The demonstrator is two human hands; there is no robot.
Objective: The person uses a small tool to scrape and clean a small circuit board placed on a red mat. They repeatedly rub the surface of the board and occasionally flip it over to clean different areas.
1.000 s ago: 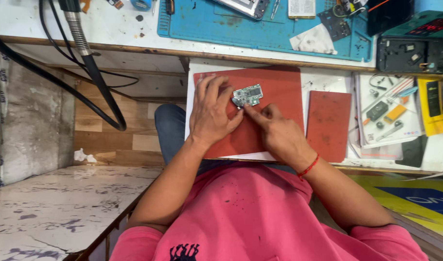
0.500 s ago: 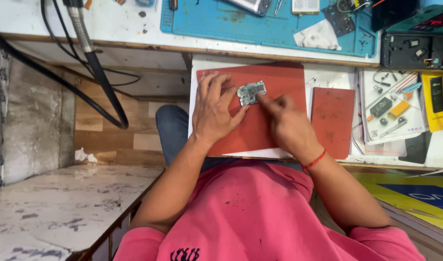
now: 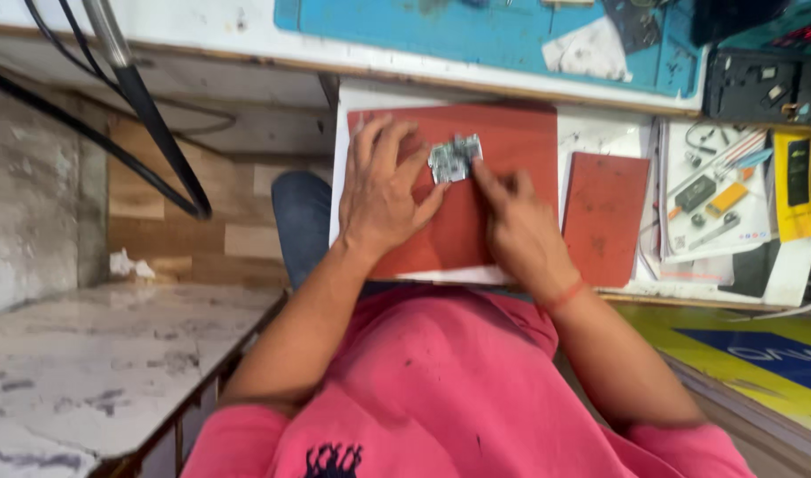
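Both my hands on a small circuit board over the red mat.

The board [image 3: 452,159] is a small, flat, greenish-silver rectangle studded with tiny parts, lying on the smooth red mat [image 3: 511,142], which sits on a white sheet. My left hand [image 3: 383,190] lies spread flat and open on the mat, fingertips touching the board's left edge, gripping nothing. My right hand [image 3: 516,226] is loosely curled, its forefinger stretched out against the board's right edge. A smaller red pad [image 3: 604,217] lies just beside the mat; a blue mat [image 3: 476,35] covers the bench above.
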